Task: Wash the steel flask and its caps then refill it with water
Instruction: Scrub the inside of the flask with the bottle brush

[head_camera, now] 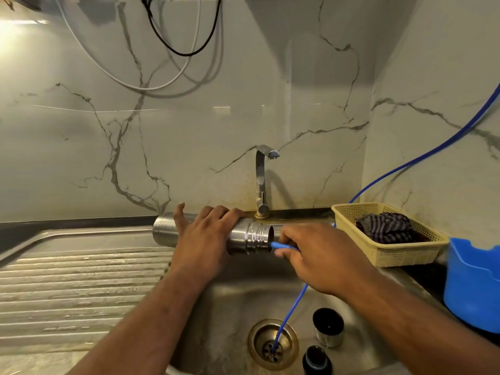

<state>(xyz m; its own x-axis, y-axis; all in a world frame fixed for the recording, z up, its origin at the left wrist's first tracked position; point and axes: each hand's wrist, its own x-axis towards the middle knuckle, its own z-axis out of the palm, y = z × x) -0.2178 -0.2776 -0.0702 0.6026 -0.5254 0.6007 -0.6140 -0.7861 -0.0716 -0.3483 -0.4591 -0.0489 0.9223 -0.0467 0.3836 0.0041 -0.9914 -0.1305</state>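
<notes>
Flask — sideways, mid-frame | left hand grips its body | right hand pinches hose — at flask mouth

The person's left forearm, on the left of the sink, and right forearm, on its right, are both bare, with no clothing over them anywhere in view. The left hand and right hand, over the sink's far rim, are bare too.
</notes>
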